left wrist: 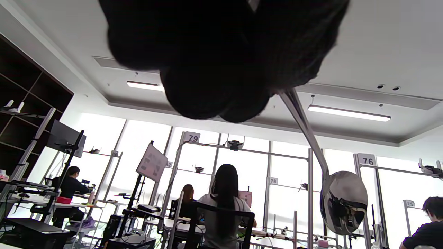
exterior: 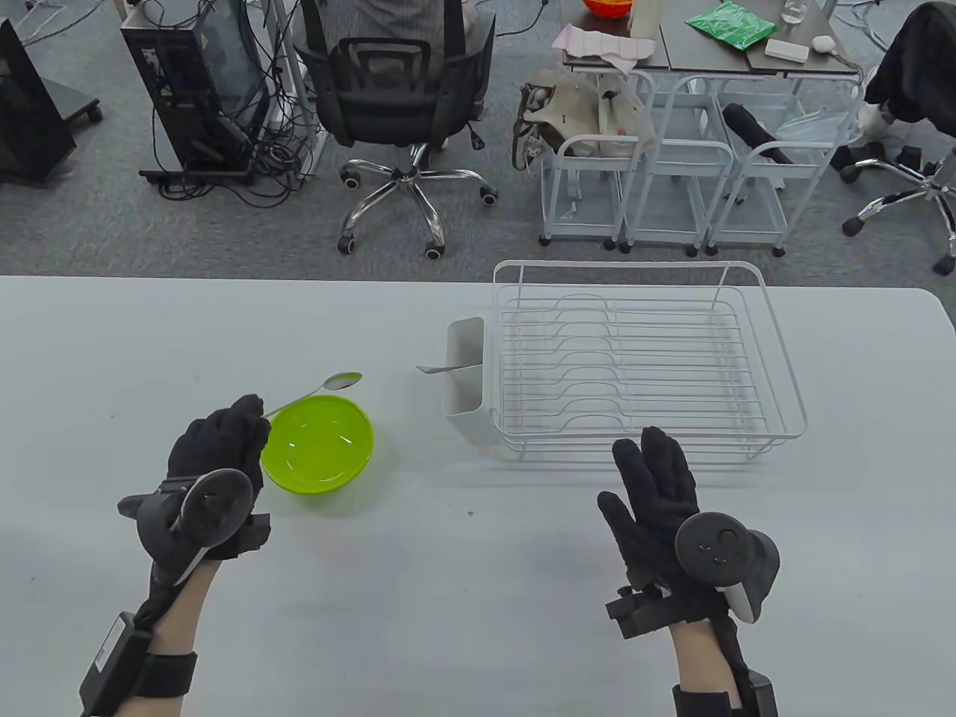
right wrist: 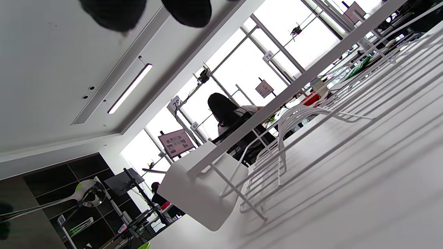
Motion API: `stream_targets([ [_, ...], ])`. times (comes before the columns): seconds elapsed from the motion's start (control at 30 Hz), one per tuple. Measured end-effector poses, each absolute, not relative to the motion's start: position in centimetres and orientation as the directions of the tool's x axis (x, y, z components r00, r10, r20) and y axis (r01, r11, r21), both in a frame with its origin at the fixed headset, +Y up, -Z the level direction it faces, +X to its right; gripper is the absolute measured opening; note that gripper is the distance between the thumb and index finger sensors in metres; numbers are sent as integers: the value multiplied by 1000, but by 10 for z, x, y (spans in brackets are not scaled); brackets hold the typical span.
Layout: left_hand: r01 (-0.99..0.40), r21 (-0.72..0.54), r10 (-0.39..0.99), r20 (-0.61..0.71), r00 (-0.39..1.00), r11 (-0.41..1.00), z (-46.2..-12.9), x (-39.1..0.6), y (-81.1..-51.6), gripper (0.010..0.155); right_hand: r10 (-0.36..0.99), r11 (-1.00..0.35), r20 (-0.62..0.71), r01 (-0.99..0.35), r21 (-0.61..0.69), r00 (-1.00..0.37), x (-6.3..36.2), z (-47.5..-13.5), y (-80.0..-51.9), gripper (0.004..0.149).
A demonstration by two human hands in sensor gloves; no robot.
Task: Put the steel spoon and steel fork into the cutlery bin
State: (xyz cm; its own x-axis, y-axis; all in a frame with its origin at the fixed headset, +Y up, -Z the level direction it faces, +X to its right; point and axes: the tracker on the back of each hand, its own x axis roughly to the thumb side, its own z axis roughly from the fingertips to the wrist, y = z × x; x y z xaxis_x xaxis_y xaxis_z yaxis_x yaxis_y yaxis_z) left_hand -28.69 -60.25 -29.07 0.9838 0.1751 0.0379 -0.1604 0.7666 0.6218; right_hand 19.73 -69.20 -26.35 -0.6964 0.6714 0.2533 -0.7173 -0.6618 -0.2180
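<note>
My left hand [exterior: 246, 426] pinches the handle of the steel spoon [exterior: 342, 382] and holds it in the air, its bowl pointing up and right over the far rim of a green bowl. In the left wrist view the spoon [left wrist: 342, 202] hangs out from under my fingers [left wrist: 214, 52]. The white cutlery bin [exterior: 464, 377] hangs on the left end of the dish rack [exterior: 777, 351]. A steel piece, seemingly the fork [exterior: 432, 369], sticks out of the bin to the left. My right hand [exterior: 653, 467] is open and empty, just in front of the rack.
A lime green bowl [exterior: 317, 444] sits on the white table [exterior: 463, 597] right of my left hand. The right wrist view shows the bin [right wrist: 200, 190], rack wires [right wrist: 311, 114] and spoon [right wrist: 88, 193]. Chairs and carts stand beyond the far edge.
</note>
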Motion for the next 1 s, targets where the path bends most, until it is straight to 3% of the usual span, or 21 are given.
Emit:
stream_targets([
  [0.2, -227, 589, 170, 151, 974, 776, -316, -252, -567, 39, 675, -656, 258, -722, -218, -691, 198, -264, -692, 68],
  [0.43, -207, 480, 85, 263, 961, 853, -350, -201, -558, 39, 680, -649, 261, -728, -221, -685, 198, -263, -692, 68],
  [0.7, -59, 315, -35, 285, 958, 947, -404, -152, -574, 39, 687, -641, 262, -735, -221, -678, 199, -263, -691, 68],
  [0.87, -113, 129, 79, 244, 966, 985, -442, -138, -586, 39, 687, -641, 264, -736, -217, -677, 199, -263, -692, 68],
  [1.0, -88, 32, 81, 192, 978, 996, -464, -130, -602, 41, 693, -637, 259, -740, -218, -673, 201, -263, -692, 68],
])
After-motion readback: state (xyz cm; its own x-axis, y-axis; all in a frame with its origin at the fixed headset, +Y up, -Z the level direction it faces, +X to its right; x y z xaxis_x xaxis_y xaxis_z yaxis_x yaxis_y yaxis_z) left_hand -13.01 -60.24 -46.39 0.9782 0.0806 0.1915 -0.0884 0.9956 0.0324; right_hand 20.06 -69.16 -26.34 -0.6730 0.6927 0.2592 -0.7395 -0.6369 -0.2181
